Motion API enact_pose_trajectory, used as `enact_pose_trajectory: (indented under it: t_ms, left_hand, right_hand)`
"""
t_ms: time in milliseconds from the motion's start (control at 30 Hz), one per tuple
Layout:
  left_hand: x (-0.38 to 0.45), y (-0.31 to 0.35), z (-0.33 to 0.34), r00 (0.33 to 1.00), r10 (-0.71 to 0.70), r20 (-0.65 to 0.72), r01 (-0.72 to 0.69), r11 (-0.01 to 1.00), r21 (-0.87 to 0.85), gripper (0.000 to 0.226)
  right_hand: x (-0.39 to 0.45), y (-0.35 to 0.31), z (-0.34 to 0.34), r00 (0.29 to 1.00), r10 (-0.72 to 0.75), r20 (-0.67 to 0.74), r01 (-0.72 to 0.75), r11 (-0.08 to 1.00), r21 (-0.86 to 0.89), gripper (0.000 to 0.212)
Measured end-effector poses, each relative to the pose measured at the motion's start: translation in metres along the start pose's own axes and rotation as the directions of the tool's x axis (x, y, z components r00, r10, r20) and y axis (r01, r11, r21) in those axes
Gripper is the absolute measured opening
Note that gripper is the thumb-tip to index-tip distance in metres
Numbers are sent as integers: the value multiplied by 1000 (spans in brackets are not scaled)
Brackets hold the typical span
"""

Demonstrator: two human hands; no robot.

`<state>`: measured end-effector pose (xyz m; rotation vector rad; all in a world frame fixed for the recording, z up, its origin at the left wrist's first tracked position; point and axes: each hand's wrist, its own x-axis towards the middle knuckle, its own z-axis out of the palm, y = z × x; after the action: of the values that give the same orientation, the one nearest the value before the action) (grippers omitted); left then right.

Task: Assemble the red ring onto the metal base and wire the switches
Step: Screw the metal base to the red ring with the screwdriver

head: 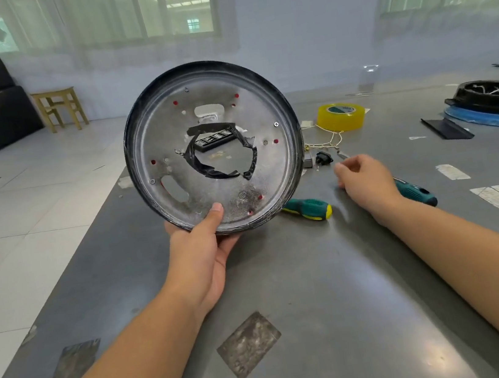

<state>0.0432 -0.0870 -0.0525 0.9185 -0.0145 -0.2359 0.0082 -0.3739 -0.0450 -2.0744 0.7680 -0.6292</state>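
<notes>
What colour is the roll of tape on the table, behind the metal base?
The roll of tape is yellow with a green-and-white core label; the head view shows it.

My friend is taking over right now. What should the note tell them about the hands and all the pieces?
Left hand: grips the metal base by its lower rim, holding it upright above the table, thumb on its face.
Right hand: on the table, fingers loosely curled, over a green screwdriver; whether it holds anything cannot be told.
Second screwdriver lies beside the base. A black switch and thin wires lie near the yellow tape roll.
Done: red shows through the base's holes, so the ring may be fitted behind.
Left: wiring the switches.
</notes>
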Motion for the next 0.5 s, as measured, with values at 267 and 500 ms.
enact_pose_trajectory:
  t_ms: [267, 500]
  left_hand:
    - [10, 3, -3, 999, -29, 20, 30, 999, -17, 50]
    - [13, 1, -4, 999, -40, 31, 40, 999, -13, 51]
  right_hand:
    - [40, -18, 28, 999, -43, 22, 47, 958, -283, 30]
    - [55, -18, 45, 997, -8, -72, -16, 945, -328, 16]
